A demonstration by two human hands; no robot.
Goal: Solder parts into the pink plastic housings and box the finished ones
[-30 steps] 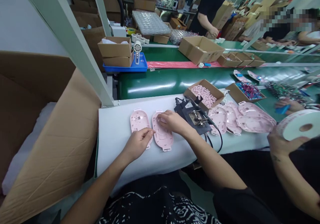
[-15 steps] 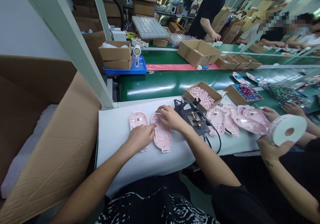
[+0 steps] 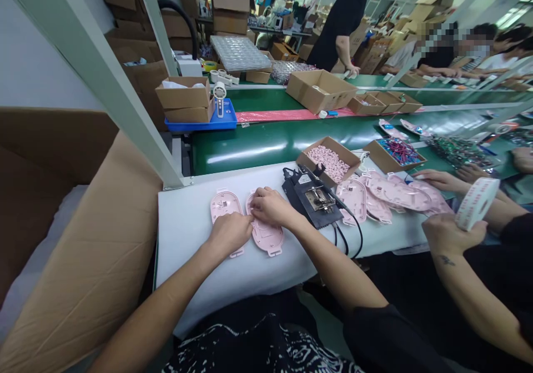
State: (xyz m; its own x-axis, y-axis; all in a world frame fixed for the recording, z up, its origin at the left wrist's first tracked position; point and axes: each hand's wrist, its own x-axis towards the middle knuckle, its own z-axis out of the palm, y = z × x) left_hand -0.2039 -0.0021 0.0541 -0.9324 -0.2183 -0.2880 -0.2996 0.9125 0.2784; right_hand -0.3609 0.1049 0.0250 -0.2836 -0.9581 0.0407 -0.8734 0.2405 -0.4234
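Two pink plastic shells lie side by side on a white-covered bench. My left hand point(image 3: 230, 233) is closed over the lower part of the left shell point(image 3: 225, 202), its fingertips reaching to the edge of the right shell point(image 3: 266, 236). My right hand point(image 3: 272, 207) rests on the upper part of that right shell, fingers curled and pressed down inside it. The fingertips of both hands nearly meet at its left rim. Whatever they pinch is too small or hidden to make out. Right of my hands sits a black holder point(image 3: 315, 197) with a soldering iron.
A box of small pink parts point(image 3: 327, 163) stands behind the holder, with a box of wires point(image 3: 393, 154) beside it. More pink shells point(image 3: 353, 198) are piled at right. A co-worker's hand holds a tape roll point(image 3: 477, 202). A large carton point(image 3: 89, 262) stands at left.
My right hand's fingers have curled in closer to my left fingertips over the right shell. The co-worker's tape roll has turned edge-on. The whole view has shifted slightly.
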